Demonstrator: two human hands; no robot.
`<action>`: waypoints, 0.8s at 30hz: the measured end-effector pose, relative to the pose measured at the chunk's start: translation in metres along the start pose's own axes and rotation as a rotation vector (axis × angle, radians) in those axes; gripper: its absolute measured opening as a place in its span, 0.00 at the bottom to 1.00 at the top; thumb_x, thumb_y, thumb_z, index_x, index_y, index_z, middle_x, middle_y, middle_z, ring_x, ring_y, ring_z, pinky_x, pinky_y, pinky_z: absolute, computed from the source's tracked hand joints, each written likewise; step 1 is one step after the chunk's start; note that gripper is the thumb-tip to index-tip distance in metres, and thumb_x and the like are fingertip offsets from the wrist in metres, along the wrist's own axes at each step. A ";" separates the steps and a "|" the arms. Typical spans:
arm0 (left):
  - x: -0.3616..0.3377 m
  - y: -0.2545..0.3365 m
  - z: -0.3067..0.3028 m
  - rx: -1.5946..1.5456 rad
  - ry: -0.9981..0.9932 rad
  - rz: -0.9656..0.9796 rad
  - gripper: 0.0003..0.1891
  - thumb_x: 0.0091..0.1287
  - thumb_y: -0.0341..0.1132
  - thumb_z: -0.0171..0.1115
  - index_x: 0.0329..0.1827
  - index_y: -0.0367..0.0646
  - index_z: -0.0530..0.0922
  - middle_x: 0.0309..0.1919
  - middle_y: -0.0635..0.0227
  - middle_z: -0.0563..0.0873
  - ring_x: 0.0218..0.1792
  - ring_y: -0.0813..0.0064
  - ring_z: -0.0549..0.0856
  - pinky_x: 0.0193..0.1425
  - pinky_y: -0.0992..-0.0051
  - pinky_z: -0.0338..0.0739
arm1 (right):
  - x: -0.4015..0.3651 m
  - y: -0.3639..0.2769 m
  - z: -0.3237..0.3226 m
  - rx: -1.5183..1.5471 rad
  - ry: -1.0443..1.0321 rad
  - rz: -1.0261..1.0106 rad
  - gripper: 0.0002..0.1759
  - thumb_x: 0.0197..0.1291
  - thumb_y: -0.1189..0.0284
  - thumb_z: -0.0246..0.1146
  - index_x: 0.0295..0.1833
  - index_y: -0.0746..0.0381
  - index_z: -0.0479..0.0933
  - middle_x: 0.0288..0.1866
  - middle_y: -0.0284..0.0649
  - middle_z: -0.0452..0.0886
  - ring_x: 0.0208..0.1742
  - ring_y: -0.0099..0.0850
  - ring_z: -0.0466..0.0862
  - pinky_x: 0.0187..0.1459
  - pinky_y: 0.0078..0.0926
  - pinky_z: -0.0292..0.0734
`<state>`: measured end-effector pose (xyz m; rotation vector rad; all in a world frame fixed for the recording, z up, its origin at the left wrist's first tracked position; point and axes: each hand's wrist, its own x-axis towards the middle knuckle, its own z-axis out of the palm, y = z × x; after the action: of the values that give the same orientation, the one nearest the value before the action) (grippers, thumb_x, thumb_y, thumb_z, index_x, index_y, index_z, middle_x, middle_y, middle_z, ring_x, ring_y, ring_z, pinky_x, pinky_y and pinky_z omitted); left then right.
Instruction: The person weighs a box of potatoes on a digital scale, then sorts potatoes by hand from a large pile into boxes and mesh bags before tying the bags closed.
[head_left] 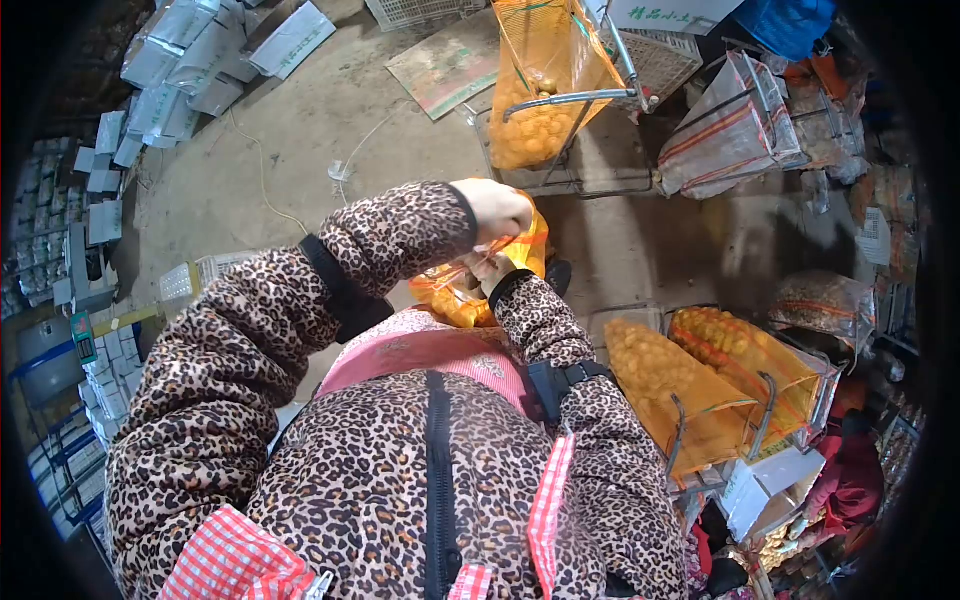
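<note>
An orange mesh bag (pixel 462 302) stands close in front of my body, partly hidden by my forearms and the pink apron. My left hand (pixel 497 212) is closed at the bag's upper edge, with a bunch of netting below its fingers. Just beneath it, my right hand (pixel 490 268) is also closed on the gathered netting. The bag's contents are mostly hidden from this angle.
Ahead, a mesh sack of potatoes (pixel 530 135) hangs on a metal frame. Two more filled mesh sacks (pixel 650 365) lean at the right. White cartons (pixel 290 40) lie at the upper left. Another person's red sleeve (pixel 850 475) shows at the lower right.
</note>
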<state>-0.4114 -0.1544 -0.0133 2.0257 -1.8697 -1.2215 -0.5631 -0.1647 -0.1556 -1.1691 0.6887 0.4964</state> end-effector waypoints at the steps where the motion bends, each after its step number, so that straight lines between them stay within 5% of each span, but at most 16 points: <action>1: -0.004 -0.027 0.033 -0.234 0.275 -0.026 0.18 0.60 0.43 0.61 0.52 0.48 0.78 0.42 0.57 0.84 0.46 0.56 0.83 0.51 0.64 0.78 | -0.005 -0.008 -0.002 0.081 -0.053 0.039 0.19 0.64 0.53 0.58 0.43 0.57 0.80 0.18 0.29 0.75 0.16 0.23 0.72 0.19 0.23 0.64; 4: -0.048 -0.029 0.067 0.047 0.223 -0.202 0.21 0.61 0.46 0.62 0.55 0.47 0.75 0.40 0.54 0.84 0.44 0.58 0.85 0.49 0.63 0.79 | -0.011 -0.017 -0.004 0.196 -0.096 0.181 0.23 0.60 0.47 0.60 0.47 0.55 0.81 0.24 0.29 0.77 0.17 0.21 0.69 0.20 0.20 0.64; 7: -0.078 -0.009 0.079 0.103 -0.223 -0.488 0.16 0.63 0.45 0.59 0.50 0.46 0.78 0.36 0.54 0.85 0.41 0.58 0.85 0.45 0.61 0.80 | -0.009 -0.003 -0.014 0.165 -0.183 0.117 0.27 0.57 0.45 0.62 0.50 0.56 0.81 0.29 0.29 0.80 0.23 0.21 0.73 0.25 0.19 0.68; 11: -0.110 0.010 0.109 -0.483 -0.029 -0.371 0.14 0.71 0.43 0.53 0.52 0.46 0.77 0.36 0.57 0.85 0.39 0.60 0.85 0.46 0.68 0.78 | -0.022 -0.007 -0.016 -0.025 -0.230 -0.120 0.25 0.57 0.51 0.65 0.51 0.58 0.81 0.32 0.32 0.81 0.29 0.26 0.77 0.31 0.21 0.73; 13: -0.113 -0.003 0.123 -0.508 0.007 -0.194 0.16 0.71 0.43 0.52 0.55 0.47 0.77 0.37 0.57 0.85 0.41 0.61 0.84 0.48 0.68 0.77 | -0.028 -0.015 -0.016 -0.166 -0.195 -0.260 0.20 0.60 0.57 0.63 0.51 0.59 0.81 0.32 0.34 0.82 0.30 0.27 0.77 0.32 0.23 0.74; 14: -0.110 -0.018 0.117 -0.401 0.109 -0.113 0.16 0.71 0.44 0.52 0.55 0.47 0.76 0.37 0.56 0.85 0.39 0.60 0.85 0.47 0.67 0.78 | -0.007 0.000 -0.022 -0.005 -0.286 -0.164 0.15 0.60 0.64 0.61 0.48 0.62 0.80 0.34 0.38 0.82 0.32 0.31 0.80 0.33 0.29 0.76; 15: -0.101 -0.031 0.107 -0.244 0.095 -0.250 0.19 0.71 0.48 0.50 0.56 0.46 0.76 0.36 0.58 0.85 0.35 0.65 0.85 0.42 0.67 0.80 | 0.015 0.014 -0.028 0.151 -0.360 -0.055 0.11 0.61 0.71 0.58 0.45 0.64 0.79 0.35 0.42 0.83 0.35 0.34 0.83 0.34 0.34 0.78; 17: -0.080 -0.038 0.084 -0.610 0.141 -0.481 0.24 0.69 0.55 0.46 0.58 0.50 0.76 0.37 0.55 0.85 0.36 0.63 0.86 0.43 0.68 0.81 | -0.015 -0.011 -0.015 -1.033 -0.009 -0.700 0.13 0.62 0.71 0.54 0.51 0.60 0.73 0.39 0.50 0.80 0.35 0.41 0.84 0.32 0.41 0.78; 18: -0.066 -0.046 0.086 -0.718 0.069 -0.477 0.26 0.69 0.57 0.44 0.57 0.47 0.77 0.35 0.56 0.85 0.33 0.64 0.86 0.39 0.68 0.81 | -0.034 -0.036 -0.003 -1.211 0.079 -0.626 0.14 0.55 0.77 0.58 0.48 0.60 0.74 0.40 0.48 0.81 0.35 0.44 0.83 0.34 0.39 0.79; 19: -0.048 -0.059 0.096 -0.820 -0.002 -0.470 0.28 0.69 0.59 0.43 0.55 0.45 0.78 0.33 0.57 0.86 0.30 0.66 0.86 0.36 0.69 0.81 | -0.032 -0.030 -0.002 -1.262 0.158 -0.774 0.09 0.52 0.74 0.60 0.41 0.59 0.74 0.37 0.46 0.80 0.36 0.42 0.84 0.33 0.39 0.79; 20: -0.023 -0.081 0.122 -0.922 -0.166 -0.697 0.33 0.69 0.62 0.40 0.50 0.40 0.80 0.29 0.60 0.86 0.29 0.66 0.86 0.36 0.66 0.81 | -0.032 -0.034 -0.001 -1.347 0.149 -0.794 0.09 0.51 0.72 0.61 0.39 0.57 0.74 0.35 0.44 0.80 0.34 0.40 0.83 0.32 0.38 0.78; 21: -0.017 -0.072 0.109 -0.742 -0.286 -0.829 0.29 0.68 0.61 0.48 0.45 0.41 0.82 0.21 0.67 0.82 0.24 0.71 0.83 0.32 0.65 0.79 | -0.033 -0.037 -0.001 -1.430 0.142 -0.809 0.08 0.50 0.70 0.61 0.37 0.56 0.74 0.34 0.42 0.79 0.32 0.38 0.83 0.30 0.36 0.78; 24: -0.003 -0.080 0.118 -0.878 -0.323 -0.908 0.26 0.66 0.59 0.52 0.44 0.44 0.83 0.19 0.70 0.80 0.23 0.73 0.82 0.30 0.65 0.78 | -0.022 -0.032 -0.011 -1.438 0.227 -0.968 0.06 0.50 0.68 0.61 0.34 0.54 0.73 0.33 0.39 0.78 0.30 0.35 0.82 0.29 0.34 0.78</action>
<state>-0.4222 -0.0848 -0.1374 2.1429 -0.1607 -2.1238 -0.5590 -0.1852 -0.1215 -2.7073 -0.2598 -0.0759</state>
